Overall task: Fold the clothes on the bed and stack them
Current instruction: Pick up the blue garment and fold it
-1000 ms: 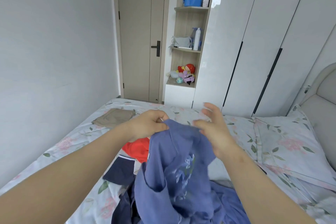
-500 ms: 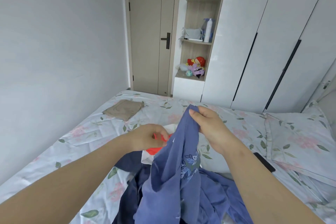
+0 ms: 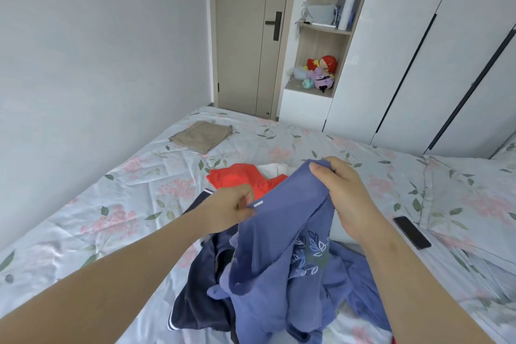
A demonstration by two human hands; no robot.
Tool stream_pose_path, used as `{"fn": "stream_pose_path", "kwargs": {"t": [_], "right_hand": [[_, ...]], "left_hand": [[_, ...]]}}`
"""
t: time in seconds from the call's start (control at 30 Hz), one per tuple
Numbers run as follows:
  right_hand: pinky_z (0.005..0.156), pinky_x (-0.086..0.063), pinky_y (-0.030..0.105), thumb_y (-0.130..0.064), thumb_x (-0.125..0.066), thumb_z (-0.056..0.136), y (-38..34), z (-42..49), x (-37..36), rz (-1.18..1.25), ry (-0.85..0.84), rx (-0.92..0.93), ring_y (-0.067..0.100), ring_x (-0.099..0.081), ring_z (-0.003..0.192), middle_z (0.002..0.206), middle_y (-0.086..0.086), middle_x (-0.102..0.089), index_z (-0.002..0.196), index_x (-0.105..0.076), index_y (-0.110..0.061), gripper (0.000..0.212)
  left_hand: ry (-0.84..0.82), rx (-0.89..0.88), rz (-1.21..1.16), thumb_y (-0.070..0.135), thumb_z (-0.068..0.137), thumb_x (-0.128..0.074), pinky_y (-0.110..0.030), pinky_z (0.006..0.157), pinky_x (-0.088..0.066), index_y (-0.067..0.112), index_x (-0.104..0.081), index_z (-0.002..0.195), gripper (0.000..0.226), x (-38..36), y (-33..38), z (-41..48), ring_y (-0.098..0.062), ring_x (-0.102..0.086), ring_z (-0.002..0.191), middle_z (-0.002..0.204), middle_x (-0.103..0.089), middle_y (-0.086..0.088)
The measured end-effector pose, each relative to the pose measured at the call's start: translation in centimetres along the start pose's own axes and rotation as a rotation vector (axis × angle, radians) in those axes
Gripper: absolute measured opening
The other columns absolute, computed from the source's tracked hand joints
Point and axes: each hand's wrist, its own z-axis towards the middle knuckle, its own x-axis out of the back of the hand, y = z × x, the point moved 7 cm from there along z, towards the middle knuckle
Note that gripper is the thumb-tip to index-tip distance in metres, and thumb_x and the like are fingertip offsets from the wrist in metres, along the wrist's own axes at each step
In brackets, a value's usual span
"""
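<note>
A blue garment (image 3: 282, 260) with a white leaf print hangs crumpled above the bed (image 3: 134, 187). My left hand (image 3: 229, 208) pinches its edge at a small label. My right hand (image 3: 340, 190) grips a bunched part higher up. Beneath it lies a dark navy garment (image 3: 201, 301) with white trim. Beyond my hands a red garment (image 3: 237, 177) lies on something white (image 3: 272, 169). A folded beige garment (image 3: 201, 135) sits flat at the far left of the bed.
A black phone (image 3: 411, 232) lies on the floral sheet to the right, near a pillow (image 3: 472, 198). A grey wall runs along the bed's left side. Beyond the bed's far end stand a door (image 3: 245, 33), open shelves with toys (image 3: 318, 71) and white wardrobes.
My left hand has left the red garment and taken hold of the blue garment's edge. My right hand keeps its grip on the blue garment. The view has tilted down.
</note>
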Motion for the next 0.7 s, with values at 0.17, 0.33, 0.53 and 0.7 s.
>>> {"fn": "stream_pose_path", "kwargs": {"t": [0.17,0.33,0.53,0.7], "right_hand": [[0.069,-0.037,0.031,-0.008,-0.074,0.078,0.0,-0.1,-0.8,-0.059,0.067,0.051,0.018,-0.046,0.076,0.081,0.010,-0.050,0.074,-0.047,-0.011,0.027],[0.061,-0.043,0.014,-0.003,-0.065,0.085,-2.1,-0.2,-6.4,-0.118,-0.034,0.131,0.002,-0.053,0.067,0.075,-0.002,-0.056,0.075,-0.054,-0.017,0.020],[0.068,-0.044,0.007,0.004,-0.059,0.087,-4.7,-1.6,-15.5,-0.130,-0.148,0.226,-0.006,-0.058,0.072,0.073,-0.019,-0.064,0.078,-0.063,-0.019,0.025],[0.070,-0.046,0.012,0.004,-0.056,0.088,-6.0,-2.9,-20.5,-0.037,-0.005,0.254,-0.002,-0.059,0.074,0.073,-0.022,-0.065,0.080,-0.063,-0.022,0.028]], "left_hand": [[0.155,0.299,0.328,0.005,0.092,-0.041,-0.027,0.068,-0.035,0.013,-0.054,0.104,0.020,2.8,-6.2,-1.8,-0.025,-0.051,0.085,0.098,-0.049,-0.005],[0.012,0.178,-0.091,0.018,0.091,-0.059,-0.020,0.081,-0.038,0.019,-0.044,0.131,0.043,2.5,-7.5,-3.4,-0.016,-0.051,0.093,0.114,-0.043,0.001],[-0.197,-0.218,-0.245,0.007,0.091,-0.057,-0.004,0.087,-0.036,0.018,-0.044,0.135,0.047,2.8,-5.9,-3.9,-0.004,-0.047,0.111,0.125,-0.051,0.010],[-0.166,-0.127,-0.015,0.021,0.087,-0.053,-0.032,0.067,-0.036,0.013,-0.046,0.072,0.018,5.7,-13.0,-5.7,-0.030,-0.055,0.081,0.073,-0.052,-0.004]]}}
